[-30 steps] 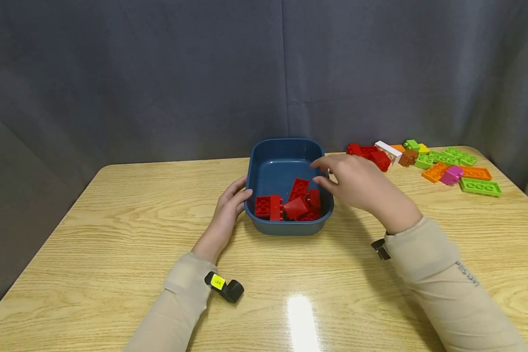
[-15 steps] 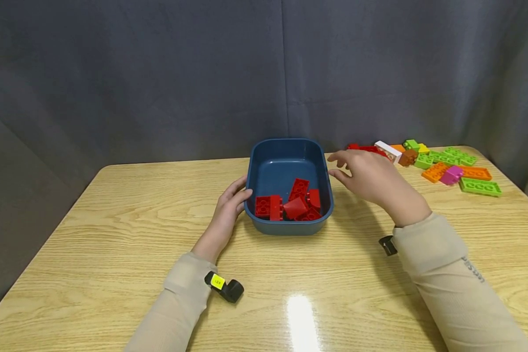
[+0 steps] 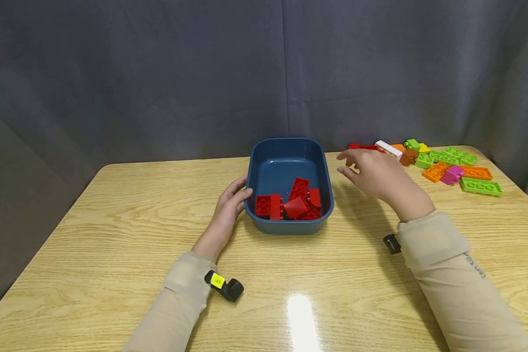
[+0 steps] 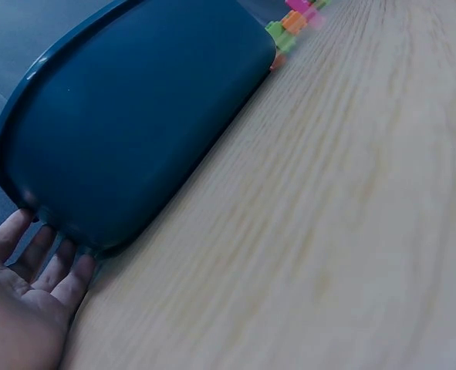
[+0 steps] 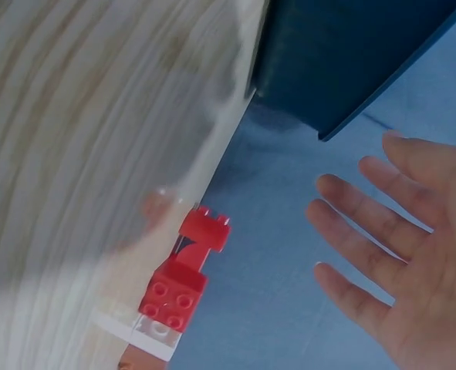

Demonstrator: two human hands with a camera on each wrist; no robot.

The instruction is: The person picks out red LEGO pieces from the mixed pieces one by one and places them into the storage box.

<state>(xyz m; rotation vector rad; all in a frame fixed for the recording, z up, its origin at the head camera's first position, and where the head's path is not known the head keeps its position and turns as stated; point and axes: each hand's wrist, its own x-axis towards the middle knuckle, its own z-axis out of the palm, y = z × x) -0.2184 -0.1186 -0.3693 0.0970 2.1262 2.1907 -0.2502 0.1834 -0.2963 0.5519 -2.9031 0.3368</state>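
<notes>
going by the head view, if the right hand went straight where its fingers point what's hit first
Probably the right side of the blue rectangular plastic bin, though height is unclear: the right hand might clear its rim.

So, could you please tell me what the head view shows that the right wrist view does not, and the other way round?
Only the head view shows the left hand at the side of the blue bin, the red bricks inside, the magenta brick and the lime green bricks.

Only the right wrist view shows the palm of the right hand and the studs of a loose red brick.

Both show the right hand, the bin, loose red bricks, the white brick, the tabletop and the cloth backdrop.
</notes>
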